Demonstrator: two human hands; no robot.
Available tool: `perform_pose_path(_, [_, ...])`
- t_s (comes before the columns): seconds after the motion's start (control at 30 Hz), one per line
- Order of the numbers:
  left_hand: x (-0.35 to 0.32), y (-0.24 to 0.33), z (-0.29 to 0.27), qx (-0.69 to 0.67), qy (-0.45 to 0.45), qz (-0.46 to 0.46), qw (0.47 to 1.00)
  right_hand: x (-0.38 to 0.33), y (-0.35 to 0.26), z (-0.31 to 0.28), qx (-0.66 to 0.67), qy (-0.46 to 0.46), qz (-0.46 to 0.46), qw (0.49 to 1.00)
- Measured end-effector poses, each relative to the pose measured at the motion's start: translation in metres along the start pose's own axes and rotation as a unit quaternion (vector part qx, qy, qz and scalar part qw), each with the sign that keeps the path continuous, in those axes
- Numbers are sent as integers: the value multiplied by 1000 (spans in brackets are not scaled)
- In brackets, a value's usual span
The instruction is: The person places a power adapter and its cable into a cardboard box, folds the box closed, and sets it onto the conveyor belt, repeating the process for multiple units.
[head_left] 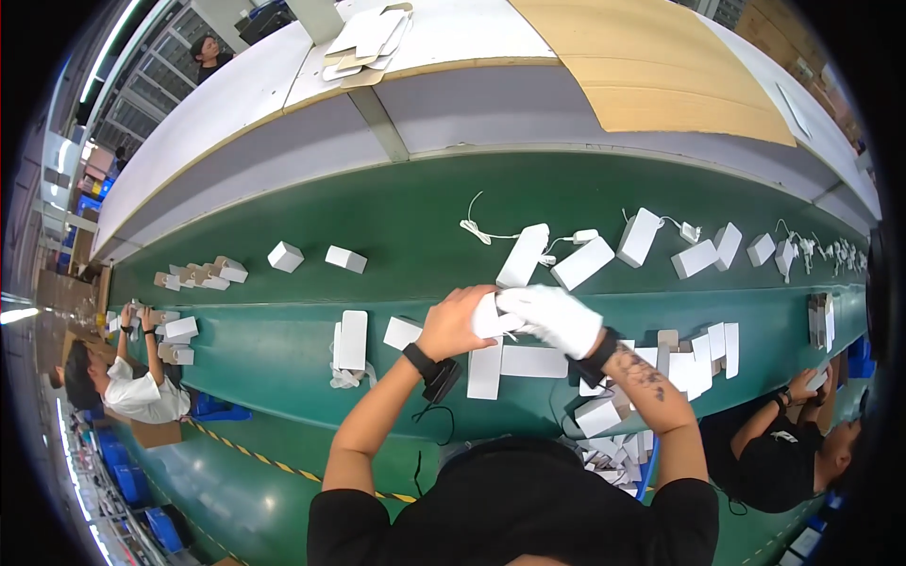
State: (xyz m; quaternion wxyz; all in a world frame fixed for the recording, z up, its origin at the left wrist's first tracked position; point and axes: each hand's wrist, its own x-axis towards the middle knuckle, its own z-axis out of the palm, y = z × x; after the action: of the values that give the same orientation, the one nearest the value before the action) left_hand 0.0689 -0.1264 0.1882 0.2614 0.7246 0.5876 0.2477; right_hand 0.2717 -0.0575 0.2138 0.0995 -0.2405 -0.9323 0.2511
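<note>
My bare left hand (455,324) is closed around one side of a small white box (486,317), held above the green work surface. My right hand (554,317), in a white glove, closes on the box's other side, its fingertips at the upper end. The fingers partly cover the box, and whatever may be inside cannot be made out. Just below the hands lie an upright white box (485,373) and a sideways one (535,361). Beyond them, white boxes (525,256) rest on the belt beside a white charger (585,236) with its cable.
Green conveyor belt (396,203) runs across, carrying several boxes and cabled chargers. More boxes (698,368) cluster right of my hands; a blue bin (649,469) of white pieces stands near my body. Co-workers (142,382) sit at both sides. A shelf (453,33) holds cardboard (661,71).
</note>
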Motion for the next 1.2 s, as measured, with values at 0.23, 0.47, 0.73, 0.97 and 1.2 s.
perform_pose_path(0.23, [-14, 20, 25, -55, 85, -62, 993, -4, -5, 3, -5, -155, 28, 988])
perform_pose_path(0.47, [-22, 44, 50, -171, 260, -68, 948, -13, -37, 103, 617, 342, 237, 669])
perform_pose_path(0.73, [-25, 35, 32, -352, 154, -9, 923, -26, -35, 64, 344, 314, 170, 868])
perform_pose_path(0.97, [-25, 28, 28, -373, 133, 19, 918, -28, -42, 57, 423, 252, 204, 846])
perform_pose_path(1.2, [-26, 19, 29, -266, 60, 17, 962, -23, -30, 51, 578, 273, 148, 755])
